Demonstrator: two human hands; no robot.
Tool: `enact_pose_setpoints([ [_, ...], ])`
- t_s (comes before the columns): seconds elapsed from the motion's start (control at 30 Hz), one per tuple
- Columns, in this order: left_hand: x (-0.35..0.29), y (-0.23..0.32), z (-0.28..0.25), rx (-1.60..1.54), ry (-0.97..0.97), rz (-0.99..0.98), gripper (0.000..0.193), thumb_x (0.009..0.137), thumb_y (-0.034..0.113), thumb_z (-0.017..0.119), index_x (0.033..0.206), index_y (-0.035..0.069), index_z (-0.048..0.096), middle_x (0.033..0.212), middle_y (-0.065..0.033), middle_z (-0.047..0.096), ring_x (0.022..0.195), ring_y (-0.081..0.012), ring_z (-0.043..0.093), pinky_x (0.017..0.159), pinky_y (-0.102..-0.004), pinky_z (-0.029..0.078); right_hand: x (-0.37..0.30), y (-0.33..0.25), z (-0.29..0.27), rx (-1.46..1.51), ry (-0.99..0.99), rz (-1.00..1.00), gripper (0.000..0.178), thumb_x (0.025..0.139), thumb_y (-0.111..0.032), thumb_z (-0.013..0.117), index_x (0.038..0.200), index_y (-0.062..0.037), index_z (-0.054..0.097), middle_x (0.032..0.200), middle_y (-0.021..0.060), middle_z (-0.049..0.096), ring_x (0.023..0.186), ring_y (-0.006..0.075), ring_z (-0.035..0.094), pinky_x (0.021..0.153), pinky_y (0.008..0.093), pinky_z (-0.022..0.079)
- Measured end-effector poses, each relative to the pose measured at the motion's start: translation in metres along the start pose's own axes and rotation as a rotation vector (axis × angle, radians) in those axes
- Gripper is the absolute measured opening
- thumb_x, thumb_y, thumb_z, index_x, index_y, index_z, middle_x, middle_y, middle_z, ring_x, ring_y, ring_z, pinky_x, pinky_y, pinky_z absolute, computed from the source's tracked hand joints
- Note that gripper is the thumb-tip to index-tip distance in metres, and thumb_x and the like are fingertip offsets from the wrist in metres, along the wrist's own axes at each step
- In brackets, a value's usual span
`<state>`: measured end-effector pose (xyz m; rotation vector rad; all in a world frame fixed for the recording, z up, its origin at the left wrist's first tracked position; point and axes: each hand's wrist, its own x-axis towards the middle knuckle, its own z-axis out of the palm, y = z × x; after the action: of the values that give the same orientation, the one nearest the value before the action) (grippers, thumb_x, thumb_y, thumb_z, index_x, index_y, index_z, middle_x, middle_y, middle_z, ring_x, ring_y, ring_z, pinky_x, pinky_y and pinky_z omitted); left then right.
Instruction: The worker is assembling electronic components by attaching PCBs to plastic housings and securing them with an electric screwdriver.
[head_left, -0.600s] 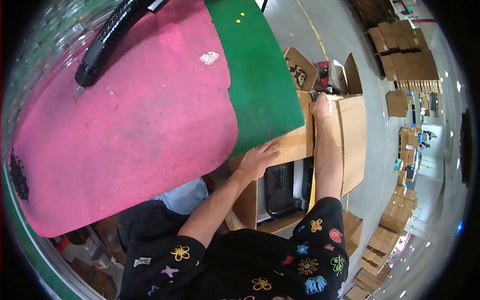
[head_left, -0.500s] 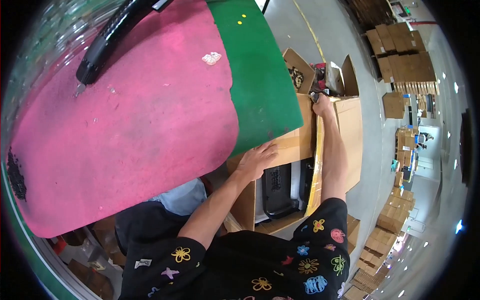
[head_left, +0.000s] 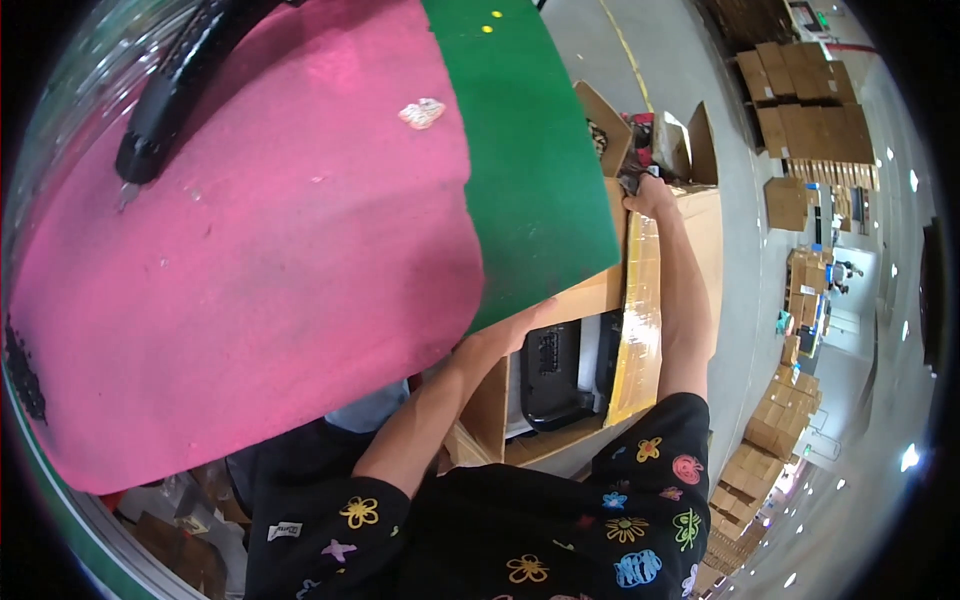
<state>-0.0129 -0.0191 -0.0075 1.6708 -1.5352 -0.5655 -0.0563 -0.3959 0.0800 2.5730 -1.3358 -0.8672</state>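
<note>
Here — both hands at an open cardboard box.

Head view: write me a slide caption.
Right hand at the far end of an open cardboard box with a black item inside; left hand partly hidden at the edge of the green mat.
</note>
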Motion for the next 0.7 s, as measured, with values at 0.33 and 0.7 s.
enact_pose_setpoints([
  [0.33, 0.021, 0.009, 0.004, 0.196, -0.152, 0.071, 0.075, 0.064, 0.028, 0.076, 0.132, 0.008, 0.052, 0.151, -0.0064, 0.037, 0.143, -0.0254, 0.027, 0.113, -0.0431, 0.03, -0.011, 0.028, -0.029, 0.22, 0.171, -0.174, 0.056, 0.095, -0.044, 0.054, 0.117, 0.005, 0.042, 0.117, 0.0348, 0.057, 0.112, 0.0472, 0.055, 0.093, 0.0504, 0.045],
  [0.7, 0.135, -0.003, 0.053, 0.343, -0.316, 0.124, 0.078, 0.08, 0.049, 0.062, 0.147, 0.019, 0.037, 0.157, 0.0008, 0.028, 0.145, -0.0173, 0.021, 0.118, -0.046, 0.013, -0.036, 0.011, -0.047, 0.002, 0.294, -0.318, 0.027, 0.092, -0.018, 0.058, 0.119, -0.0163, 0.055, 0.108, 0.0181, 0.061, 0.098, 0.0393, 0.063, 0.081, 0.0494, 0.051],
])
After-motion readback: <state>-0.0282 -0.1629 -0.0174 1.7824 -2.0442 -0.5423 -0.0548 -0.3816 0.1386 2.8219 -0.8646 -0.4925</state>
